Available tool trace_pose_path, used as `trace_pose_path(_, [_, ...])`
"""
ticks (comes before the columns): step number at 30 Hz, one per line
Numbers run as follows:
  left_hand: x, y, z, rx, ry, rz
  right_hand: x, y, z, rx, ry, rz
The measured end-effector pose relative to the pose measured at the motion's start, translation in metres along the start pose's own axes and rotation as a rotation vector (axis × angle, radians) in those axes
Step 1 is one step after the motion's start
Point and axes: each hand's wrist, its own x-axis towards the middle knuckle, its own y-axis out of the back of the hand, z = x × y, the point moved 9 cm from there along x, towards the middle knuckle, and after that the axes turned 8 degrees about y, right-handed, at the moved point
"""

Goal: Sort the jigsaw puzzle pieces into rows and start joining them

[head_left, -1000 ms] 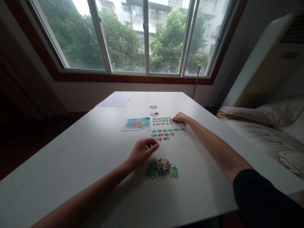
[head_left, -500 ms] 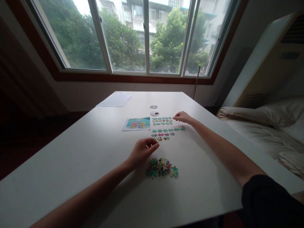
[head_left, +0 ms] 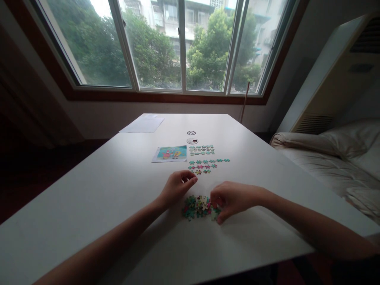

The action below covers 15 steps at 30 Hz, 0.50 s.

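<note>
A loose heap of jigsaw puzzle pieces (head_left: pixel 196 206), green, pink and yellow, lies on the white table (head_left: pixel 124 198). At its right side is my right hand (head_left: pixel 233 199), thumb and curled fingers apart around a pale green puzzle piece (head_left: pixel 215 215), partly hidden beneath them. My left hand (head_left: pixel 177 186) rests behind the heap with thumb and fingertips together; whatever may be between them is too small to make out. Past it, sorted pieces form several rows (head_left: pixel 204 162). Left of the rows lies a picture sheet (head_left: pixel 171 153) with a pink and a yellow cartoon figure.
Two round flat items (head_left: pixel 192 141) lie beyond the rows. White paper (head_left: pixel 142 124) sits at the table's far left corner. A window (head_left: pixel 157 51) is behind the table, and a cream padded seat (head_left: pixel 314 158) stands to the right.
My right hand has come back from the right end of the far rows to the heap, its fingers now spread wider. My left hand has stayed nearly still.
</note>
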Motion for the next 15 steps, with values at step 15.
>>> trace_pose_path(15, [-0.003,-0.007,0.003,-0.004,-0.012,-0.055,0.0,0.011,0.011,0.319,0.011,0.046])
